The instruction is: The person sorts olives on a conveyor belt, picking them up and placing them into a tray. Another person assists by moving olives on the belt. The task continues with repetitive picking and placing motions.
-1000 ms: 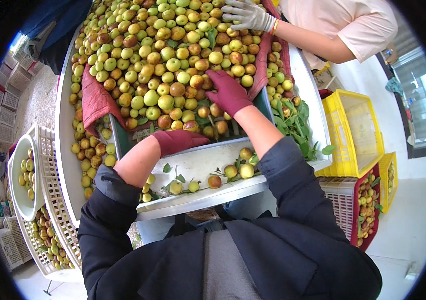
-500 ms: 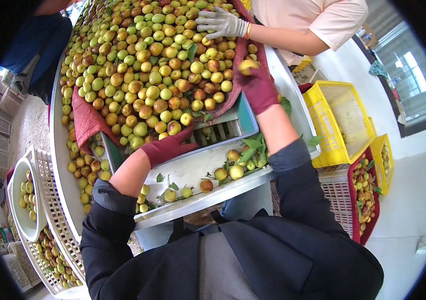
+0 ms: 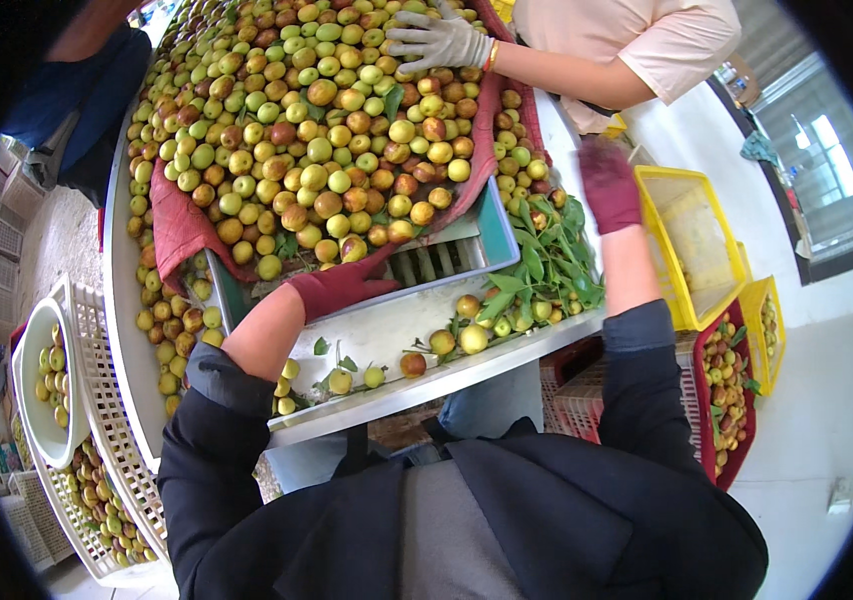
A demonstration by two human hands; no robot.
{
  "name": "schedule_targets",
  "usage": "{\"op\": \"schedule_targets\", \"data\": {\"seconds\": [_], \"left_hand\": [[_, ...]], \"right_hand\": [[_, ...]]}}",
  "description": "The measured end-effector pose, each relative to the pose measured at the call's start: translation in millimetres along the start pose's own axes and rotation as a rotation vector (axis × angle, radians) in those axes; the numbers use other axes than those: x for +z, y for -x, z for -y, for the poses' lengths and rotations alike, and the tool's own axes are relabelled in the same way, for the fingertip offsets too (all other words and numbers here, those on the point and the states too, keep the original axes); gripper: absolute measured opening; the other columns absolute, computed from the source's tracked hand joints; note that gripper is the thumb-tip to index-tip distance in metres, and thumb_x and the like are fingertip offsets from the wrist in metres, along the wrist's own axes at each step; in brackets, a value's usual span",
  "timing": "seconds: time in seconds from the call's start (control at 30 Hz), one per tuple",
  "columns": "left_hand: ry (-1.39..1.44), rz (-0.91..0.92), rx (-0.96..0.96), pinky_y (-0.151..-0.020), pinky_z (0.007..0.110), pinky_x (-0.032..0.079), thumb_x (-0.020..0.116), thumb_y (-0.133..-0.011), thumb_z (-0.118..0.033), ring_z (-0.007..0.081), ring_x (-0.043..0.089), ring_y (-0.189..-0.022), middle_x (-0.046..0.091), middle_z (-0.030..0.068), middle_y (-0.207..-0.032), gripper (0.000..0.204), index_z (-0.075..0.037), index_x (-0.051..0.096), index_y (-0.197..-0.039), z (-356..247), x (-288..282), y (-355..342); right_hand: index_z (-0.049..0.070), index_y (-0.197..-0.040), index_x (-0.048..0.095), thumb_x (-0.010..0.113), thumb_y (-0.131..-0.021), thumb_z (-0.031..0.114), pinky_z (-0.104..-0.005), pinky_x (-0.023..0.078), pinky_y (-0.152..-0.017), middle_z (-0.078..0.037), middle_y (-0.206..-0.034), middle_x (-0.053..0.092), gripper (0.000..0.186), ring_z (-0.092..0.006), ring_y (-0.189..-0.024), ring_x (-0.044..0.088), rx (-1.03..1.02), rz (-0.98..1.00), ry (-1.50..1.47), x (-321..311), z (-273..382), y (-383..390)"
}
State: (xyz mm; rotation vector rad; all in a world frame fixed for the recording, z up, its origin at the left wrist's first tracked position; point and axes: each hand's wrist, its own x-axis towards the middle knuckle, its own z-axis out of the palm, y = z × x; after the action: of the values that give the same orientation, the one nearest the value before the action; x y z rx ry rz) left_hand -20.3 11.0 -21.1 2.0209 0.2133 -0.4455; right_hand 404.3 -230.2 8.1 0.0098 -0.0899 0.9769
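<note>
My left hand (image 3: 342, 285), in a maroon glove, rests with fingers apart on the lower edge of the pile of green-red fruit (image 3: 327, 170), by the slatted opening (image 3: 432, 260) in a teal-sided metal sorting table (image 3: 417, 390). A red padded cloth (image 3: 182, 235) lines both sides of that opening. My right hand (image 3: 607, 185), also maroon-gloved, is raised beyond the table's right side near an empty-looking yellow crate (image 3: 692, 250); motion blurs it, and whether it holds anything cannot be made out. Leafy sprigs (image 3: 557, 255) and loose fruit lie along the table's right and front.
At top right a co-worker's gray-gloved hand (image 3: 437, 40) touches the pile; another person (image 3: 77, 90) stands at upper left. On the left are a white basket (image 3: 97, 390) and bowl (image 3: 37, 420) of fruit. A red crate (image 3: 717, 400) and second yellow crate (image 3: 767, 330) sit right.
My right hand left the pile, lifted a yellowish fruit and swung rightward past the table's edge; that fruit is no longer visible. My left hand stays at the pile's front. More slats show.
</note>
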Motion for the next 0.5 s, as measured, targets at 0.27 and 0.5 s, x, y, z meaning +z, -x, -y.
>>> {"op": "schedule_targets", "data": {"seconds": [0.27,0.5], "left_hand": [[-0.050,0.226,-0.147,-0.112,0.036,0.030,0.029,-0.102,-0.050,0.0242,0.042,-0.133,0.043,0.0113,-0.146,0.058,-0.013,0.039,-0.145,-14.4,-4.0,0.5],[-0.063,0.162,0.133,-0.113,0.035,0.030,0.038,-0.103,-0.034,0.0228,0.040,-0.134,0.042,0.0115,-0.147,0.048,-0.008,0.041,-0.143,44.7,3.0,-8.6]], "right_hand": [[0.021,-0.128,0.058,0.073,-0.075,0.025,-0.0481,0.032,-0.110,-0.019,-0.143,0.041,0.055,-0.0368,-0.133,0.039,-0.238,0.875,2.259,-3.9,-323.1,0.8],[0.024,-0.109,0.069,0.068,-0.082,0.022,-0.0539,0.026,-0.109,-0.006,-0.123,0.059,0.027,-0.0244,-0.120,0.052,0.156,1.107,2.527,1.9,-349.2,28.4]]}}
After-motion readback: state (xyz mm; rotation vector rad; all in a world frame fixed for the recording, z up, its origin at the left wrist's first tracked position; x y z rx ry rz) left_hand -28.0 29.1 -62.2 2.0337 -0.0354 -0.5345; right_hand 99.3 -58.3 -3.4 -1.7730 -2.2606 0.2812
